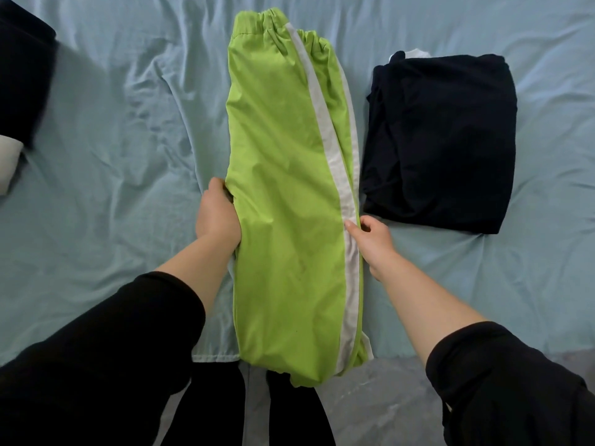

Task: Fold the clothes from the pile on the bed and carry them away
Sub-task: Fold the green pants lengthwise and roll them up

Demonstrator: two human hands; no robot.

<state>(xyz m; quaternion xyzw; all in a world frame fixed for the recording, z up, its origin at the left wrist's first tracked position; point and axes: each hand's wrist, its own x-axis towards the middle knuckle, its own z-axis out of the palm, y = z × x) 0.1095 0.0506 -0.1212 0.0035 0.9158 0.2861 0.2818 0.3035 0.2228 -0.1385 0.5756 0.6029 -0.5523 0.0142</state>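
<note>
Both hands hold the lime-green trousers (283,175) at mid-length: the left hand (217,214) grips the left edge with its fingers curled under the cloth, and the right hand (375,241) pinches the white side stripe (322,123) between thumb and fingers (368,223). The trousers lie lengthwise on the bed (112,140), legs stacked, waistband (273,20) far, cuffs (306,378) hanging off the near edge. The cloth looks slick, so lifting the middle could let the stacked legs slide apart, or the hanging cuffs could drag the lower half toward the floor (386,397). A wide swing to the right might ruffle the folded dark garment (444,140) just beside
</note>
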